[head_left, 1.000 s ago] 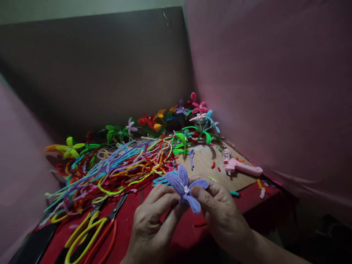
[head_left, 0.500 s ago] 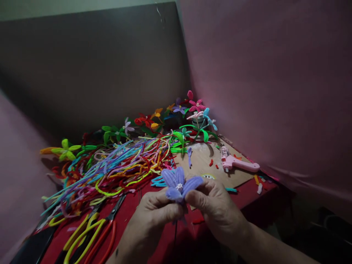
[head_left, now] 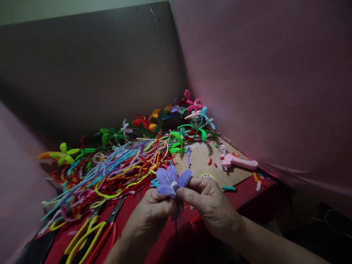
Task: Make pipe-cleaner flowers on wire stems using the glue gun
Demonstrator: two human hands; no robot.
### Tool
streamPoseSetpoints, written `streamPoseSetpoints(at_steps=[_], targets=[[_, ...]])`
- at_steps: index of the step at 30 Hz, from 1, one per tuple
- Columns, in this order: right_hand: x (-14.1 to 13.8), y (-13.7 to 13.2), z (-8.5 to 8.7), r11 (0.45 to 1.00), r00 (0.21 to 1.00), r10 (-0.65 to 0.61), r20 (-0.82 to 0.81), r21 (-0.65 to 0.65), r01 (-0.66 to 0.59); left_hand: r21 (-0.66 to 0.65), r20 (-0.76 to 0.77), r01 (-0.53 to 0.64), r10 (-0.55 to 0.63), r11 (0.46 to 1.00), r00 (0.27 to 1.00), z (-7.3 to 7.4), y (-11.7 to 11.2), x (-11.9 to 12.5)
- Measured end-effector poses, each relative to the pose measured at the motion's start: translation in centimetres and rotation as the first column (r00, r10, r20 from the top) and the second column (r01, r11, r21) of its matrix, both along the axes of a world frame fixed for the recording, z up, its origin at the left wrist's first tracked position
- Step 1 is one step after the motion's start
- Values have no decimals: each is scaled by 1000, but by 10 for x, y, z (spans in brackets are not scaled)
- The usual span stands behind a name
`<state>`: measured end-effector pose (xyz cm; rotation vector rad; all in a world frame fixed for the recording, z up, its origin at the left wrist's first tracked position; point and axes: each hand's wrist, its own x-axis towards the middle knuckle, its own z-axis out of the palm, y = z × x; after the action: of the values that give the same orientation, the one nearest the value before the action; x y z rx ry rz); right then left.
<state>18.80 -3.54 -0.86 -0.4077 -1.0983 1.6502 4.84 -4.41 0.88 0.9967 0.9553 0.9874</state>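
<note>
Between my two hands is a purple pipe-cleaner flower point(head_left: 166, 178) with a pale beaded-looking centre, held above the front of the table. My left hand point(head_left: 154, 212) is closed on its underside from the left, thumb and fingers pinched together. From the right, my right hand point(head_left: 210, 203) pinches one of the petals between thumb and fingers. A thin dark stem hangs beneath the flower, partly covered by the hands. The lower petals are hidden behind the fingers.
A heap of coloured pipe cleaners point(head_left: 121, 165) covers the left of the red table point(head_left: 247, 194). Scissors point(head_left: 110, 227) and yellow-handled pliers point(head_left: 82, 234) lie in front. A pink glue gun point(head_left: 236, 161) rests on a brown board point(head_left: 203, 161). Finished flowers point(head_left: 194, 105) stand behind.
The flower and both hands have shifted slightly left in view. My right thumb and fingers have moved along the right petal, which now stands more upright.
</note>
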Motion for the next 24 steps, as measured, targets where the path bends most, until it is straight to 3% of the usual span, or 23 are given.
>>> streamPoseSetpoints(at_steps=[13, 15, 17, 18, 19, 20, 21, 22, 24], targets=[[-14, 17, -3, 998, 998, 56, 1, -12, -56, 49, 33, -21, 19, 999, 999, -8, 16, -17], [-13, 29, -2, 998, 997, 61, 55, 0, -61, 67, 54, -71, 67, 995, 996, -3, 22, -23], [-7, 48, 1, 998, 974, -58, 217, 37, 51, 94, 60, -138, 133, 986, 989, 4, 29, -28], [-3, 60, 3, 981, 922, -185, 341, 112, 156, 111, 62, -165, 159, 980, 985, 8, 33, -31], [2, 73, 5, 932, 816, -355, 455, 235, 275, 138, 67, -181, 174, 974, 983, 11, 36, -34], [7, 86, 6, 855, 640, -514, 570, 395, 336, 158, 71, -189, 180, 969, 981, 14, 41, -36], [11, 100, 8, 783, 410, -622, 667, 539, 310, 172, 84, -203, 191, 964, 978, 16, 45, -39], [14, 112, 8, 748, 173, -662, 729, 628, 214, 179, 96, -215, 200, 960, 975, 17, 49, -40], [17, 132, 7, 762, 62, -645, 762, 634, 130, 166, 132, -239, 219, 957, 967, 16, 55, -43]])
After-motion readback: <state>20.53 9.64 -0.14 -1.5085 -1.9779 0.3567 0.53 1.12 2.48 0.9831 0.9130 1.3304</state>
